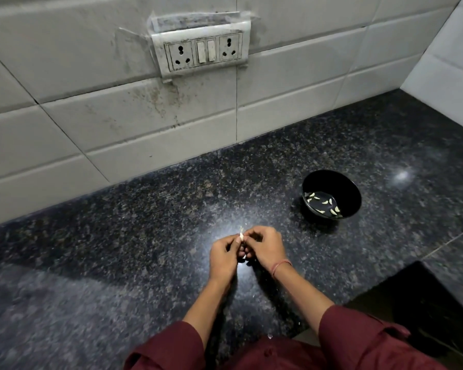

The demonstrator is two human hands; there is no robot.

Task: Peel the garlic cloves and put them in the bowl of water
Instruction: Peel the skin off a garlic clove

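Note:
A small garlic clove [241, 237] with a papery skin tip sticking up is pinched between the fingertips of both hands over the dark granite counter. My left hand [223, 257] grips it from the left and my right hand [265, 248] pinches it from the right. Both hands are curled, and most of the clove is hidden by the fingers. A black bowl [350, 190] stands to the right and farther back, holding water with several peeled cloves [324, 204] in it.
The speckled granite counter [145, 236] runs to a white tiled wall [118, 116] with a socket and switch plate [203, 50]. The counter's edge and a dark drop [412, 311] lie at the lower right. Small skin flakes [270, 335] lie near my sleeves.

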